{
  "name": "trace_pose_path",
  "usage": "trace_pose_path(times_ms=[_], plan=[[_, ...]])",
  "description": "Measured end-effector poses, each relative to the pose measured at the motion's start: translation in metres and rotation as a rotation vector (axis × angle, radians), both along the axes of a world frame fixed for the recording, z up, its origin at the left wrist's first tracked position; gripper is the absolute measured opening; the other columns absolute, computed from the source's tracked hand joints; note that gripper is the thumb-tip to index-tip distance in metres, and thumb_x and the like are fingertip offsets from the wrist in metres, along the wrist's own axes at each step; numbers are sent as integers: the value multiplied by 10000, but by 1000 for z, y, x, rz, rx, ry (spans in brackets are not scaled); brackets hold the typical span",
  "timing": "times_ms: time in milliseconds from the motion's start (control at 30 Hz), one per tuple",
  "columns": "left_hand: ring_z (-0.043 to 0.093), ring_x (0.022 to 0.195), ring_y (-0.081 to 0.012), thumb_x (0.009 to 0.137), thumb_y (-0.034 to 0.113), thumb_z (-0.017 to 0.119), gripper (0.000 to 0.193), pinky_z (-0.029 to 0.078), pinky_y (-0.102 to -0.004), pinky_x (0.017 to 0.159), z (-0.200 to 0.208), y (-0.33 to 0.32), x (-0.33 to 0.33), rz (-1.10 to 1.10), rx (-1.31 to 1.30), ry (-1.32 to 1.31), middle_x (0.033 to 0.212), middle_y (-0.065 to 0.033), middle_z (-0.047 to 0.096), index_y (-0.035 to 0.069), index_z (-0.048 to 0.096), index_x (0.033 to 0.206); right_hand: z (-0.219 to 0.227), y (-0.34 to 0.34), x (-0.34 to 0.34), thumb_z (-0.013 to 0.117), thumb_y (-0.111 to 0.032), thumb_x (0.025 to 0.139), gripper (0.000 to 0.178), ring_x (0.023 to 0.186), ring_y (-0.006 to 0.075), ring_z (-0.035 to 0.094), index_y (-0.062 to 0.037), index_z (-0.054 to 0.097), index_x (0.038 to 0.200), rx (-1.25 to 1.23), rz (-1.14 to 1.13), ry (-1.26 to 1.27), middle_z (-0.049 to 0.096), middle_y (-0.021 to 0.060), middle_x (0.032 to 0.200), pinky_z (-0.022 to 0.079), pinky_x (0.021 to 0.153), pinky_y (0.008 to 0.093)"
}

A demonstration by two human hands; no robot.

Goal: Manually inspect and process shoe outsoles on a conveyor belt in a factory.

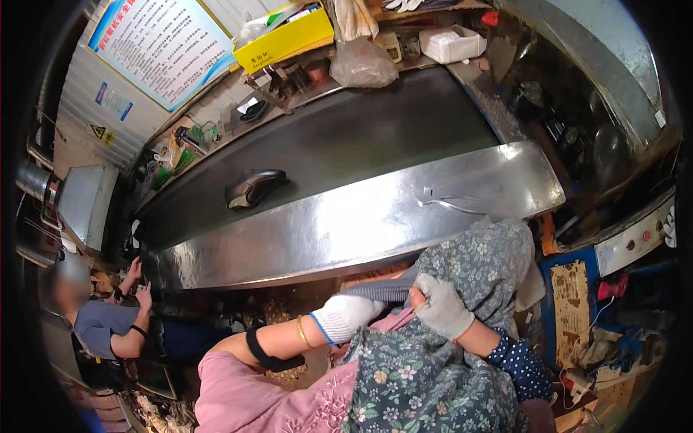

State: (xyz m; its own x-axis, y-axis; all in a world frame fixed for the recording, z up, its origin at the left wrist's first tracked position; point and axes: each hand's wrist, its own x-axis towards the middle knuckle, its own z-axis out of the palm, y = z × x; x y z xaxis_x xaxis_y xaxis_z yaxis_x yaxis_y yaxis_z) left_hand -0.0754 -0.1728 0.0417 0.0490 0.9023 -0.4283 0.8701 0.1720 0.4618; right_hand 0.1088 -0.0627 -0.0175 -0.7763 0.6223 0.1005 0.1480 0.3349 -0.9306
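Note:
My left hand [349, 317], in a white knit glove with a blue cuff edge, is beside a grey ribbed cloth [386, 290]; its fingertips are hidden. Close by on the right, my right hand [443, 309] is closed in a fist, in an off-white glove with the thumb tip bare. What it grips, if anything, is hidden. Both hands are over the dark floral apron [411, 375] on my lap. Ahead of them runs a shiny metal ledge [317, 231] with a thin, pale hooked item [453, 204]. A dark shoe [253, 189] rests on the dark conveyor belt [361, 130].
A co-worker [108, 321] is at the left end of the ledge, hands raised near it. Behind the belt, a shelf holds a yellow box [284, 40], a plastic bag [363, 63] and a white container [452, 45]. A control panel [635, 242] is at right.

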Motion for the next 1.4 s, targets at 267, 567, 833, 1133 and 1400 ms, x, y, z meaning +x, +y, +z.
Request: trace_pose_path(times_ms=[267,567,833,1133,1400], plan=[[635,731,-163,853,130,737,146,515,-298,635,42,-20,-28,296,220,-390,769,-25,611,30,630,848,5,2,-2,575,-111,905,86,724,439,616,-36,544,877,-33,86,-40,593,232,740,472,621,490],[571,683,-142,912,116,712,121,488,-247,542,56,16,0,699,79,-2120,892,-73,586,82,633,997,-4,-1,-3,583,-97,896,74,744,443,617,-28,555,892,-52,72,-32,597,234,759,477,629,486],[640,959,-326,914,223,678,316,541,-417,848,127,34,61,-299,215,-1946,1099,-213,644,-45,657,1080,4,0,-2,594,-128,913,106,740,446,616,-26,567,904,-56,84,-124,604,240,776,483,641,469],[514,1271,-497,1090,238,319,505,524,-432,952,104,38,60,-866,194,-2061,1400,-420,421,-174,545,1274,3,7,-7,595,-130,909,120,682,382,619,-12,578,921,-143,106,-97,590,216,742,476,621,418],[619,1090,-264,849,218,733,429,522,-389,914,65,12,-11,504,-64,-1342,1218,-161,618,-22,614,1184,-3,9,1,604,-109,902,85,741,428,621,-32,570,911,-51,28,-47,603,214,788,494,635,451]])
